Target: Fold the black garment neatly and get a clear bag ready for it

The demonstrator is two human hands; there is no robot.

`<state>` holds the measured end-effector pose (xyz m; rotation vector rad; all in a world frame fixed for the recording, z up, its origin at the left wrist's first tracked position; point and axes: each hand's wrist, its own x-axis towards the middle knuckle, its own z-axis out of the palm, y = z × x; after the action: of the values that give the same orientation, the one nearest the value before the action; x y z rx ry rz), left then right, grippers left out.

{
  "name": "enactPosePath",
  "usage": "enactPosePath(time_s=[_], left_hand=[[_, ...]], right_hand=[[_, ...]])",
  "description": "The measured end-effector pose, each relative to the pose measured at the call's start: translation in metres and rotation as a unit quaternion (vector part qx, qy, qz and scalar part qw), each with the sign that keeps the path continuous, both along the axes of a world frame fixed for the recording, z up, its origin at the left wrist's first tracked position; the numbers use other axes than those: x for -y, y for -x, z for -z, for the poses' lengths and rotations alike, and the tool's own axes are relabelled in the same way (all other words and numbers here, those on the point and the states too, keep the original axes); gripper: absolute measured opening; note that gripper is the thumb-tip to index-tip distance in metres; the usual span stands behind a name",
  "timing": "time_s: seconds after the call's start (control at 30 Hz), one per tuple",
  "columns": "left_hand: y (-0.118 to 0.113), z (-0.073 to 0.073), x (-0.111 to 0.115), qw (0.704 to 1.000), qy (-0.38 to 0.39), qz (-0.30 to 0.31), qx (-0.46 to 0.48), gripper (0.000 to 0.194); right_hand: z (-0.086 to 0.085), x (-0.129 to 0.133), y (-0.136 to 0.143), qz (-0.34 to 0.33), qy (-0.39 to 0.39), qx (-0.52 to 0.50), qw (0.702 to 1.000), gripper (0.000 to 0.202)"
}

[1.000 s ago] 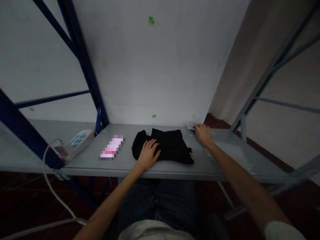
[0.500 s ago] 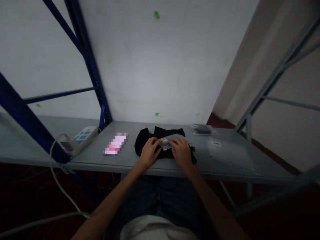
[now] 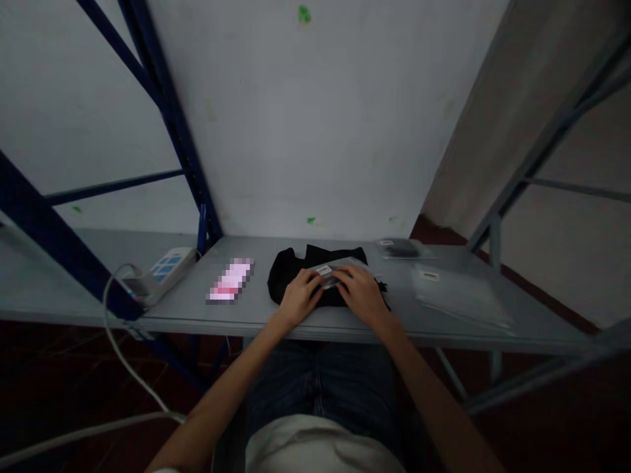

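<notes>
Black folded cloth lies on the grey shelf, near its front edge. On top of it rests a clear plastic bag with a white label. My left hand pinches the bag's near left edge beside the label. From the right, my right hand has its bent fingers pressed together on the bag, gripping it. Both wrists rest close to the shelf's front edge.
A blurred-out phone and a white power strip with a cable lie left. At the right are a bagged dark item and flat clear bags. Blue posts stand left; a white wall is behind.
The camera view has shifted slightly. The bag lies flatter between my hands, and my right hand's fingers have moved a little over it. Both hands stay at the bag.
</notes>
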<state>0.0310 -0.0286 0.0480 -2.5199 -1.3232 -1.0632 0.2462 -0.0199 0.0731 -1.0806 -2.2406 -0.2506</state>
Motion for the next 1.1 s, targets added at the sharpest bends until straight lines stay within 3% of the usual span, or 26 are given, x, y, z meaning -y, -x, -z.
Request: enactPosePath(time_s=[0.2,0.73,0.87,1.1], left_hand=[[-0.002,-0.002,0.001,1.000,-0.009,-0.012,0.015,0.025],[0.004,0.002,0.000,0.997,-0.045,0.012,0.069,0.025],[0.003,-0.001,0.001,0.992,-0.053,-0.018,0.112,0.027],[0.002,-0.007,0.002,0.970,-0.079,-0.062,0.223,0.026]], right_hand=[[-0.002,0.001,0.007,-0.031,-0.019,-0.043,0.998,0.017],[0.005,0.001,0.016,-0.064,-0.060,-0.037,0.995,0.020],[-0.002,-0.006,-0.001,-0.026,-0.074,-0.041,0.996,0.021],[-0.011,-0.021,-0.057,0.070,-0.085,-0.072,0.991,0.027]])
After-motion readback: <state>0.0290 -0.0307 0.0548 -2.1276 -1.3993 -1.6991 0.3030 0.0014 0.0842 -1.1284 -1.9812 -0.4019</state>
